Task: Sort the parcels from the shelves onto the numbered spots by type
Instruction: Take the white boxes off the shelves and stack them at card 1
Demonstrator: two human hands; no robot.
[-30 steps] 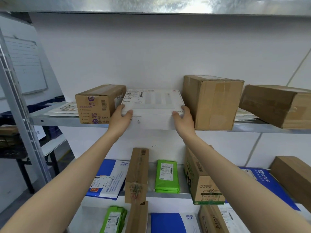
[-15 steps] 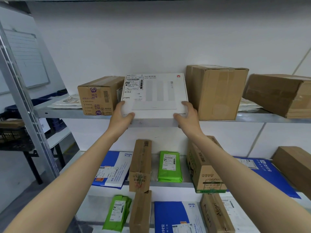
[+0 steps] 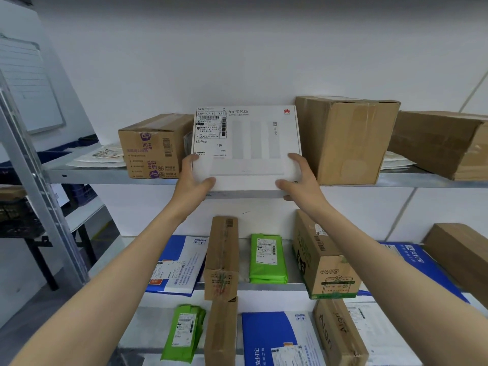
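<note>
A flat white box (image 3: 253,143) with a shipping label sits tilted at the front of the upper shelf (image 3: 105,174), its near edge past the shelf lip. My left hand (image 3: 194,178) grips its near left corner, thumb on top. My right hand (image 3: 299,178) grips the near right corner the same way. A small brown carton (image 3: 153,146) stands just left of the box and a tall brown carton (image 3: 348,138) just right of it.
Another brown carton (image 3: 443,143) lies far right on the upper shelf, white mailers (image 3: 103,157) far left. Lower shelves hold blue-white envelopes (image 3: 179,262), green bags (image 3: 266,258), and brown cartons (image 3: 223,257). A metal upright (image 3: 34,186) stands at left.
Both hands have drawn the white box forward and tipped its top face toward me; its label now shows. The view has dropped a little.
</note>
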